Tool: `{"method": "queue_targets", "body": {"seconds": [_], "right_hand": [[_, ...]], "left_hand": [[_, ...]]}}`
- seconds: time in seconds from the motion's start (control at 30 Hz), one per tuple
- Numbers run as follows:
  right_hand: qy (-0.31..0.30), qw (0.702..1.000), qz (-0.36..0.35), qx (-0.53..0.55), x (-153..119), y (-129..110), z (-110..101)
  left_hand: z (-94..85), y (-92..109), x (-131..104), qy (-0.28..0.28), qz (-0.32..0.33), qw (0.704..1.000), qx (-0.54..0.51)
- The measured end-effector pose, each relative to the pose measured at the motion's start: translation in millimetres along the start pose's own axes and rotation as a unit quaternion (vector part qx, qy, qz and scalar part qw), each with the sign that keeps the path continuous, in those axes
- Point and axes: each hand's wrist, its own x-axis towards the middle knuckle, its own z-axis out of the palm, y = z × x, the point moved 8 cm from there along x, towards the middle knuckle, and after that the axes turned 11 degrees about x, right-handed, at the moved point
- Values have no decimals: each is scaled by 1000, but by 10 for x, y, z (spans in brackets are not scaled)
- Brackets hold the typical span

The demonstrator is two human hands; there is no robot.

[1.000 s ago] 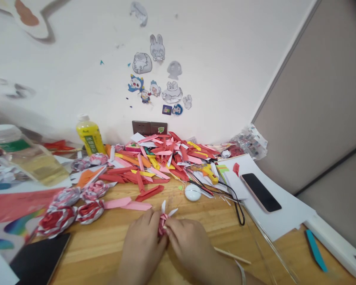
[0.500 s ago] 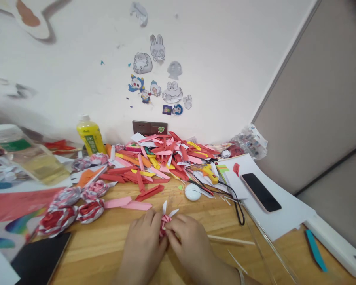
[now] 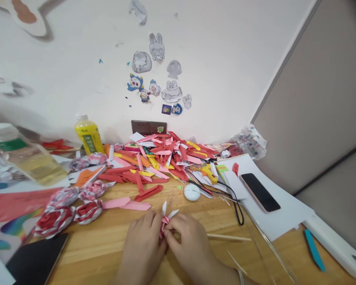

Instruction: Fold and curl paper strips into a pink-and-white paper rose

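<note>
A small pink and white folded paper piece is between my two hands at the lower middle, with two white tips pointing up. My left hand is closed around its left side. The fingers of my right hand pinch it from the right. Its lower part is hidden by my fingers. Just beyond my left hand, pink folded strips lie on the wooden table. Further back is a large heap of red, pink, yellow and white folded strips.
Red and white paper roses, a yellow bottle and a big jar stand left. A yellow glue gun, white round object, phone, wooden stick and teal cutter lie right.
The view has shifted very slightly. Both hands stay on the pink paper piece, with only a slight shift in the fingers of my right hand.
</note>
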Motion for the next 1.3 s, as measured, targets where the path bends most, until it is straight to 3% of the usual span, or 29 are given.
{"method": "queue_targets", "body": {"seconds": [0.67, 1.03, 1.17, 1.3], "right_hand": [[5, 1000, 1, 5, -1, -15, -29], [28, 994, -80, -73, -49, -109, -12], [41, 997, -22, -64, -34, -49, -8], [94, 995, 34, -25, -21, 48, -27]], "left_hand": [[18, 11, 12, 4, 3, 1000, -1], [-11, 15, 16, -3, 0, 1000, 7], [-10, 3, 19, -7, 0, 1000, -7], [5, -7, 19, 3, 1, 1000, -12]]}}
